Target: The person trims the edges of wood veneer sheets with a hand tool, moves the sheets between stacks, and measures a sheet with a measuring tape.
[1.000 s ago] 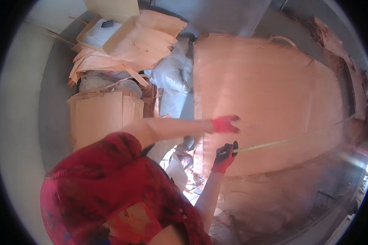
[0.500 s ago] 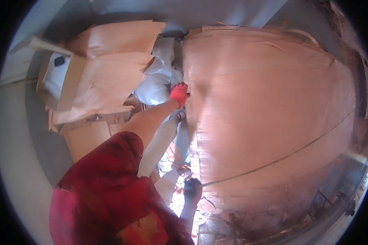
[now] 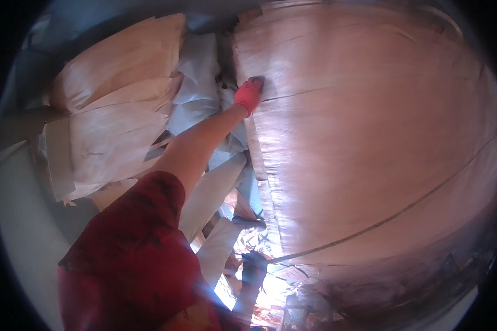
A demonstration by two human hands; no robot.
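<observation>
A large pale wooden sheet (image 3: pixel 370 143) tops a stack and fills the right half of the view. My left hand (image 3: pixel 248 95), in a red glove, reaches out on a bare arm and grips the sheet's left edge near its far corner, fingers curled onto the surface. My right hand (image 3: pixel 254 266), in a dark glove, is low at the sheet's near left edge, closed on a measuring tape (image 3: pixel 392 218). The thin tape runs from that hand across the sheet toward the right rim. My red sleeve (image 3: pixel 132 254) covers the lower left.
Left of the stack lie tilted pale boards (image 3: pixel 116 110) and crumpled light blue plastic sheeting (image 3: pixel 199 83). More boards and scraps fill the gap below (image 3: pixel 221 243). A grey floor (image 3: pixel 22 220) shows at the far left. Debris lies along the sheet's lower edge (image 3: pixel 337 298).
My left hand has reached further along the sheet's left edge, away from me. My right hand has dropped lower at the near edge, and the tape now stretches across the sheet.
</observation>
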